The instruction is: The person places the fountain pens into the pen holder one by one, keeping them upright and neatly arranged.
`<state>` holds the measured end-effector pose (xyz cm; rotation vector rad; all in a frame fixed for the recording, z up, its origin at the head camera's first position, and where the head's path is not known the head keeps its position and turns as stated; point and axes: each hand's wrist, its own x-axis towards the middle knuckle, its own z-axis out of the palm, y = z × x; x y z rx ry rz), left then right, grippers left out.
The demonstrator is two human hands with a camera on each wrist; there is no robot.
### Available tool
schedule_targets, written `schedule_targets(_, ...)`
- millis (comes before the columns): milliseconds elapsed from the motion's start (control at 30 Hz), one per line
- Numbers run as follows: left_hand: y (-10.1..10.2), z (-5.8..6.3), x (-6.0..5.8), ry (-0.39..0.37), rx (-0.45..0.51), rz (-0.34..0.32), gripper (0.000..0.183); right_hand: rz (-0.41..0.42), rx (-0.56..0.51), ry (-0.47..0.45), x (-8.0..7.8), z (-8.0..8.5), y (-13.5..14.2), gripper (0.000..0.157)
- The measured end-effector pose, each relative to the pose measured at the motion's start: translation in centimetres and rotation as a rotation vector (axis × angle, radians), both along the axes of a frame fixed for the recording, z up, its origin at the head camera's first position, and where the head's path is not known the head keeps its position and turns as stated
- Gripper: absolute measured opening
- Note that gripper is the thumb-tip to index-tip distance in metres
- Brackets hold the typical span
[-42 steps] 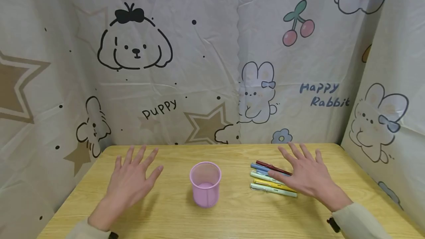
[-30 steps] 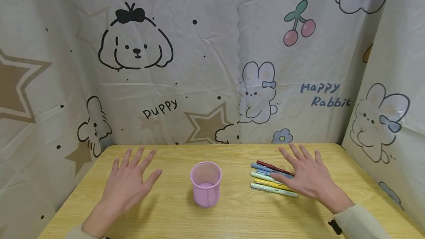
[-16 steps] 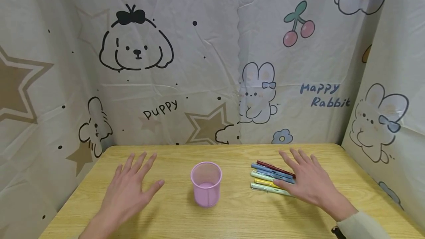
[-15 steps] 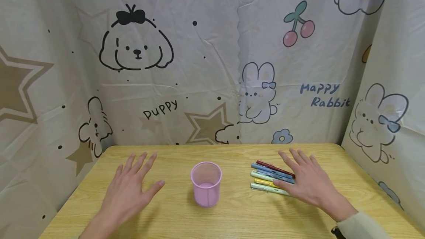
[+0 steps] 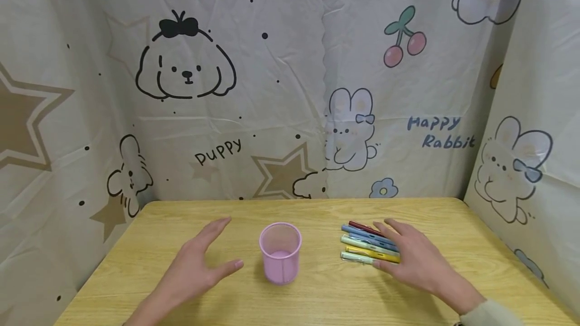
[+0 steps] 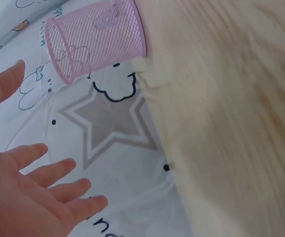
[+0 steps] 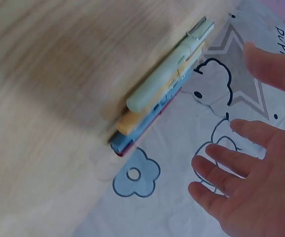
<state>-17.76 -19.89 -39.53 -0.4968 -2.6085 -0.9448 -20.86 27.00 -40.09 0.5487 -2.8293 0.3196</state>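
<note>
A pink mesh pen holder (image 5: 281, 268) stands upright on the wooden table. My left hand (image 5: 192, 268) is left of it, thumb and fingers spread apart, with a gap between hand and holder; the left wrist view shows the holder (image 6: 100, 39) beyond the open palm (image 6: 24, 197). Several pens (image 5: 369, 253) lie side by side to the right: dark red, blue, pale green and yellow. Over their right ends hovers my right hand (image 5: 417, 258), fingers slightly bent. In the right wrist view that hand (image 7: 261, 168) is apart from the pens (image 7: 157, 84) and holds nothing.
The light wooden table (image 5: 290, 308) reaches back to a printed cloth (image 5: 281, 114) with puppy and rabbit drawings. More cloth (image 5: 539, 140) hangs along the right side, and also on the left.
My left hand has turned and moved right toward the pen holder, its fingers drawn together. My right hand has lowered and shifted slightly left over the pens, fingers bending more.
</note>
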Motion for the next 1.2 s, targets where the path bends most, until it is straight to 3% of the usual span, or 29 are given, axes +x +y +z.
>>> schedule_targets(167, 0.8, -0.7, -0.6, -0.032, 0.085, -0.056, 0.093, 0.022, -0.063, -0.066, 0.2, -0.4, -0.2, 0.079)
schedule_targets(333, 1.6, -0.8, -1.3, -0.058, 0.167, -0.173, 0.092, 0.076, -0.106, -0.069, 0.1, -0.9, -0.2, 0.068)
schedule_targets(467, 2.2, -0.8, -2.0, -0.131, 0.241, -0.256, 0.09, 0.097, -0.134, -0.083, -0.1, -1.5, -0.2, 0.054)
schedule_targets(633, 2.8, -1.2, -2.9, -0.201, 0.31, -0.333, 0.094, 0.111, -0.211, -0.206, -0.6, -1.8, 0.3, 0.04)
schedule_targets(800, 3.3, -1.4, -3.8, -0.264, 0.376, -0.4, 0.097, 0.164, -0.297, -0.305, -1.6, -2.0, 1.0, 0.036)
schedule_targets(1200, 3.9, -1.8, -5.3, -0.353, 0.477, -0.498, 0.096, 0.175, -0.374, -0.389, -2.4, -1.9, 1.0, 0.035)
